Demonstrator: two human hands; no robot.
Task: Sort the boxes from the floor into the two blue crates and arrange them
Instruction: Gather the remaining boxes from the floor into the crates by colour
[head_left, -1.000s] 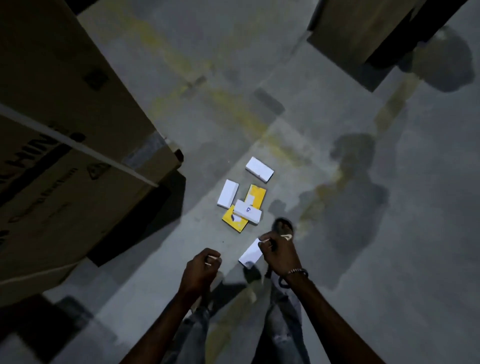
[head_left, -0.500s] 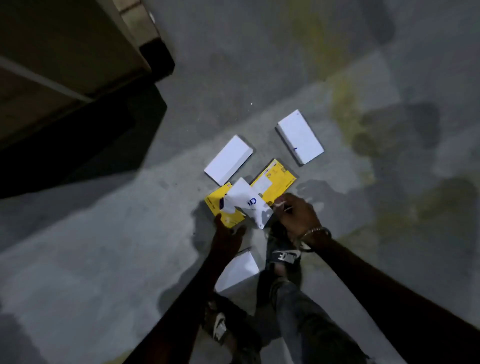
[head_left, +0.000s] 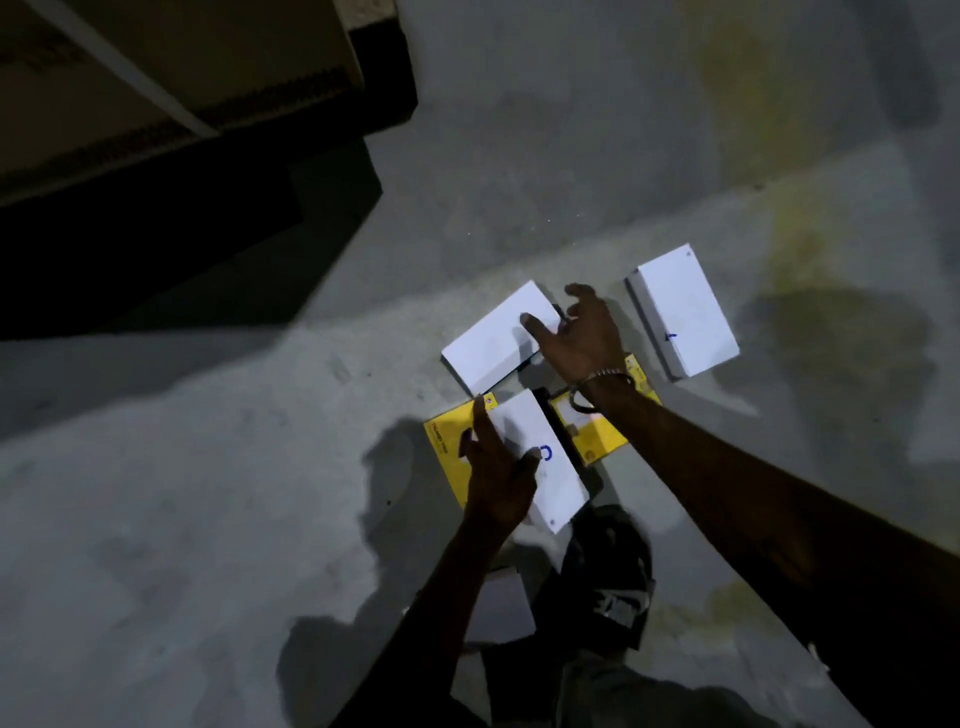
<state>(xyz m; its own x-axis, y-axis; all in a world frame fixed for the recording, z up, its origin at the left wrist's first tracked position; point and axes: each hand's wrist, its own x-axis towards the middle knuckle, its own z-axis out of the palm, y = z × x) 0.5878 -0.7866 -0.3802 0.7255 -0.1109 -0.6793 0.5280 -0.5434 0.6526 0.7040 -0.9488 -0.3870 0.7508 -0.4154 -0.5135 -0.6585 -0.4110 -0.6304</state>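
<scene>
With my left hand (head_left: 493, 467) clamped on the marked white box (head_left: 540, 462) over the yellow box (head_left: 447, 452), my right hand (head_left: 576, 338), fingers spread, reaches onto the plain white box (head_left: 488, 343) beyond; hurry, I judge, could drop one.

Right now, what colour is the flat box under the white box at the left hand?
Yellow flat box, head view.

Marked white box (head_left: 540, 462) lies on flat yellow box (head_left: 597, 431). Plain white box (head_left: 493, 338) lies behind them; another white box (head_left: 683, 312) sits right, apart.
</scene>
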